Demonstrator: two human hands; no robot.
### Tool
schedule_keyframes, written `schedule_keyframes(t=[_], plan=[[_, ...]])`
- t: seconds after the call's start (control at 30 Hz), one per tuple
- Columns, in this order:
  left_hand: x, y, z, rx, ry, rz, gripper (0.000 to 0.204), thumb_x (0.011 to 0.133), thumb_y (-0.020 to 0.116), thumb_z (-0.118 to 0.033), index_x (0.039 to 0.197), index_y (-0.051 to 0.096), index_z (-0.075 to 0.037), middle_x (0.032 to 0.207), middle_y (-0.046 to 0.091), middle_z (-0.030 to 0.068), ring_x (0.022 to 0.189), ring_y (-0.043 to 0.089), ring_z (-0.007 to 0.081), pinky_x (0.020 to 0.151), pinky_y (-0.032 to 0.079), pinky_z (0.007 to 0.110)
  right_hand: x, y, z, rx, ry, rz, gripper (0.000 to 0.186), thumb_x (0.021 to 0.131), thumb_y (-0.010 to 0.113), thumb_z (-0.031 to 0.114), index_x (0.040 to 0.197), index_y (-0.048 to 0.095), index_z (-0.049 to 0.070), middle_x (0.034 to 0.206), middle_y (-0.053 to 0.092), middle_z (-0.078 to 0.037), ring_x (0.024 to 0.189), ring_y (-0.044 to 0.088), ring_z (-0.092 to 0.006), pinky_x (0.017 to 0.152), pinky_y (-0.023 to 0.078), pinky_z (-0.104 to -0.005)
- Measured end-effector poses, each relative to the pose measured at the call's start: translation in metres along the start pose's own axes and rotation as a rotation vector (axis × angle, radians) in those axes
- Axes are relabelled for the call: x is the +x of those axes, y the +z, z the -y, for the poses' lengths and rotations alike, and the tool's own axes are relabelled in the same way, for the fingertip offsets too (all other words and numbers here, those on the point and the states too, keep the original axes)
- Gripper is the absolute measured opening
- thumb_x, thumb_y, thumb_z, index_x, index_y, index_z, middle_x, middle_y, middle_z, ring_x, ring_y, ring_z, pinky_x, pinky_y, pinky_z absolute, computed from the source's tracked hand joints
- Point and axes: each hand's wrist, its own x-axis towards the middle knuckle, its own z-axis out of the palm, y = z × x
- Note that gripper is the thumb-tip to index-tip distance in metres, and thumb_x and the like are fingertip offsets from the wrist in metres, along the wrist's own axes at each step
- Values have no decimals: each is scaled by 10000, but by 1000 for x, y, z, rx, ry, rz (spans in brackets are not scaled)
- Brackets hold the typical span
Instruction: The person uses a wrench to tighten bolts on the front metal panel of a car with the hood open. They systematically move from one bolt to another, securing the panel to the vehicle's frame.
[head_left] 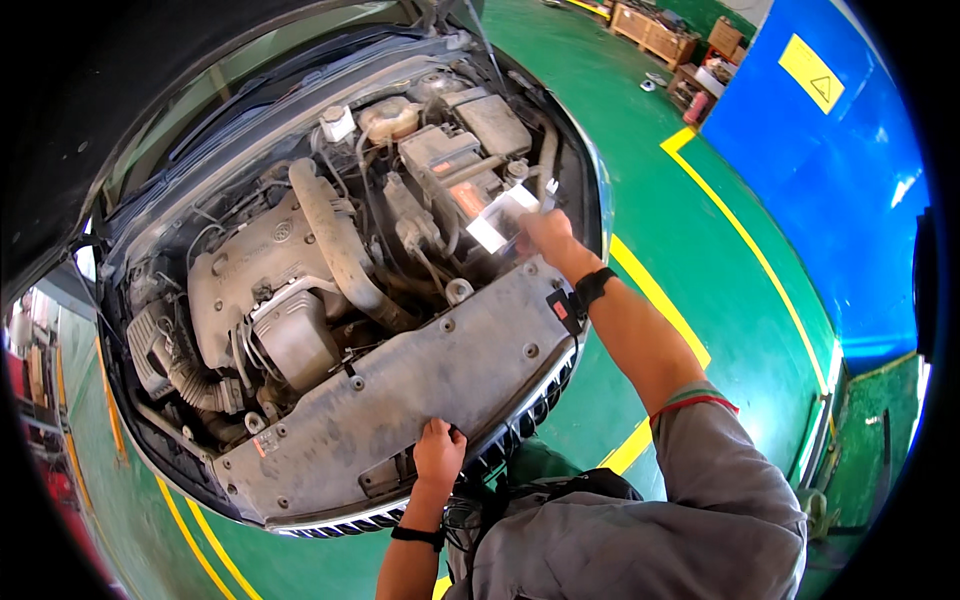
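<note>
My right hand [548, 236] reaches over the front right corner of the engine bay, its fingers closed around a silvery wrench-like tool [550, 194]. The tool's forked end sticks up above the fist. Just left of that hand is a white box-like piece [488, 236]; I cannot tell whether the fingers touch it. My left hand [438, 455] rests, fingers curled, at the front edge of the dusty grey panel [400, 392] that spans the car's nose. A small dark bit shows by its fingertips, too small to name.
Behind the panel lie the dusty engine cover [250, 252], a thick air pipe [330, 240], a pale reservoir [390, 118] and a black box [495, 124]. The raised bonnet [75, 120] hangs at upper left. A blue panel [810, 180] stands right, beyond yellow floor lines.
</note>
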Motion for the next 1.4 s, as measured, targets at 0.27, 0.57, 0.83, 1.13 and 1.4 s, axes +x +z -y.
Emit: schedule_keyframes(t=[0.27, 0.57, 0.83, 1.13, 1.4], plan=[[0, -30, -28, -162, -263, 139, 207, 818, 666, -146, 986, 618, -35, 901, 676, 180, 795, 664, 400, 712, 544, 478, 79, 29, 17, 115, 24, 143, 213, 844, 678, 68, 895, 642, -136, 813, 687, -176, 635, 701, -268, 568, 629, -372], [167, -73, -122, -339, -128, -99, 73, 915, 556, 11, 934, 612, -30, 789, 653, 142, 701, 642, 333, 662, 511, 364, 95, -8, -16, 384, -18, 231, 309, 916, 734, 228, 977, 642, -61, 837, 660, -95, 683, 664, -178, 609, 589, -307], [356, -43, -170, -353, 95, -81, 181, 963, 569, 8, 1117, 660, -25, 1037, 751, 116, 998, 723, 206, 896, 524, 307, 63, -117, -105, -422, -199, 176, 420, 953, 659, 400, 828, 652, 0, 659, 643, -118, 612, 637, -245, 604, 495, -394], [429, -12, -199, -5, 53, 22, 276, 929, 632, -159, 1197, 689, -195, 1049, 727, 153, 982, 683, 368, 840, 535, 439, 21, -134, -115, -479, -375, 178, 241, 957, 659, 224, 1052, 682, 4, 997, 675, -217, 924, 638, -428, 772, 518, -448], [341, -49, -150, -250, 162, -261, 261, 970, 606, -138, 1223, 664, -115, 1147, 703, 177, 1051, 674, 364, 900, 532, 387, 58, -106, -112, -595, -845, 282, 269, 935, 618, 170, 1171, 650, 45, 1219, 643, -169, 1047, 632, -410, 889, 532, -463]])
